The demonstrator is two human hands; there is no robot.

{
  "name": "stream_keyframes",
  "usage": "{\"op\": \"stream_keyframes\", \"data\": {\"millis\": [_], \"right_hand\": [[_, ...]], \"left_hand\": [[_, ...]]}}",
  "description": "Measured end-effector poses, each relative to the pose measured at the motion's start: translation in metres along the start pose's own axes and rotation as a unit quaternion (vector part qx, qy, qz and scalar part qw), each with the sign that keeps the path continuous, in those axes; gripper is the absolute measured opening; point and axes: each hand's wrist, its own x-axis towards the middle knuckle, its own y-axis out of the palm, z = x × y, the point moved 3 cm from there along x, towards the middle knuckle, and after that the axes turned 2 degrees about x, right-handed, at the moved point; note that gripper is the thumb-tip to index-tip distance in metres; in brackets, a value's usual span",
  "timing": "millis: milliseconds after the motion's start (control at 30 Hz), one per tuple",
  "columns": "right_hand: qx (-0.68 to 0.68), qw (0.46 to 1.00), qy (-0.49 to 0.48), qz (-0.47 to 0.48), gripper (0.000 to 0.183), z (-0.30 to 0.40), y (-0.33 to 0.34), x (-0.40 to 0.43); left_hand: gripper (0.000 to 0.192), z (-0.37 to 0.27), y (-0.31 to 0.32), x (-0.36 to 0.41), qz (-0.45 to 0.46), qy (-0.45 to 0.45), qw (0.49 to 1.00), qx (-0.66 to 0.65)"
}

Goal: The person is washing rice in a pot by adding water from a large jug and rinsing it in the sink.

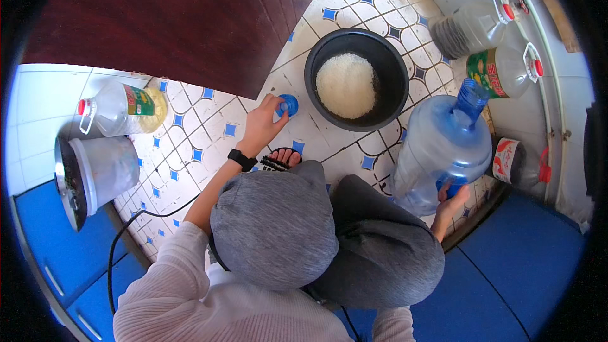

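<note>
A small blue plastic cap or cup (288, 105) is pinched between the thumb and fingers of my left hand (266, 121), low over the tiled floor. My right hand (451, 202) grips the blue handle of a large clear water jug (441, 145), whose neck points away from me, tilted to the upper right. White rice (346, 86) lies in a round black basin (403, 97) on the floor, between the left hand and the jug. The hands touch neither the rice nor the basin.
Several plastic bottles stand along the right wall, among them an oil bottle (506, 71) and a dark one (515, 161). At left are another oil bottle (118, 109) and a white bucket (111, 166). A dark red panel (180, 19) juts over the floor; blue cabinets (498, 256) flank me.
</note>
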Motion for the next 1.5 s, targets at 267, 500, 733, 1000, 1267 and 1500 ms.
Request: {"op": "stream_keyframes", "data": {"millis": [267, 500, 733, 1000, 1267, 1500], "right_hand": [[0.037, 0.999, 0.017, 0.019, 0.054, 0.003, -0.003, -0.002], [0.045, 0.994, -0.001, 0.096, 0.054, 0.003, -0.009, -0.002], [0.041, 0.999, 0.024, 0.004, 0.057, 0.009, -0.004, -0.007], [0.022, 0.997, 0.006, 0.075, 0.057, 0.014, -0.004, -0.008], [0.026, 0.998, 0.015, 0.054, 0.059, 0.009, -0.008, -0.009], [0.039, 0.997, 0.028, 0.054, 0.059, -0.003, -0.015, -0.009]], "left_hand": [[0.032, -0.026, -0.017, 0.006, -0.012, -0.020, 0.997, -0.077], [0.035, -0.052, -0.033, 0.015, -0.059, 0.109, 0.992, -0.035], [0.037, -0.067, -0.046, 0.022, -0.077, 0.166, 0.983, -0.025], [0.033, -0.086, -0.060, 0.025, -0.080, 0.176, 0.981, 0.005], [0.029, -0.091, -0.064, 0.027, -0.085, 0.193, 0.977, 0.027], [0.032, -0.088, -0.064, 0.025, -0.072, 0.177, 0.981, 0.031]]}}
